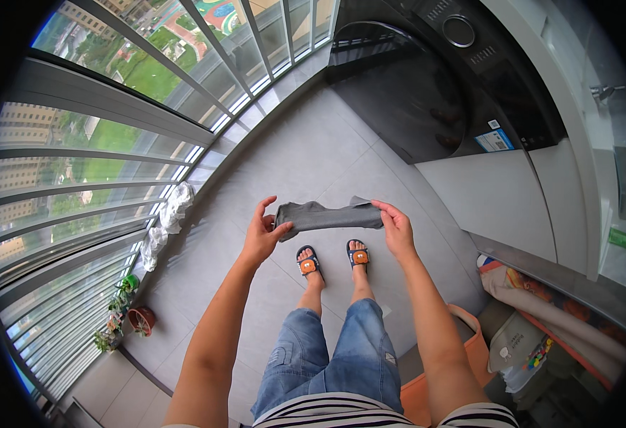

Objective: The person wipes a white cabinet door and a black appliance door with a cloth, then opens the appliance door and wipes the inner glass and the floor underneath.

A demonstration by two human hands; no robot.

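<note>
A grey cloth [329, 216] is stretched sideways in front of me, above the tiled floor. It looks like a small knitted garment, perhaps a sock; its exact kind is unclear. At its left end, my left hand [266, 227] holds it with the thumb on top and the index finger raised. My right hand [397, 224] pinches the right end near its upper corner, where a flap of fabric folds up. Below the cloth are my feet in dark slide sandals [307, 262] with orange animal faces.
A black front-loading washing machine [398, 91] stands ahead on the right, beside a white cabinet [489, 192]. An orange basket [417, 396] and rolled fabric [548, 310] lie at right. White bundled cloths [176, 208], potted plants [115, 321] and a reddish pot [141, 320] line the barred window.
</note>
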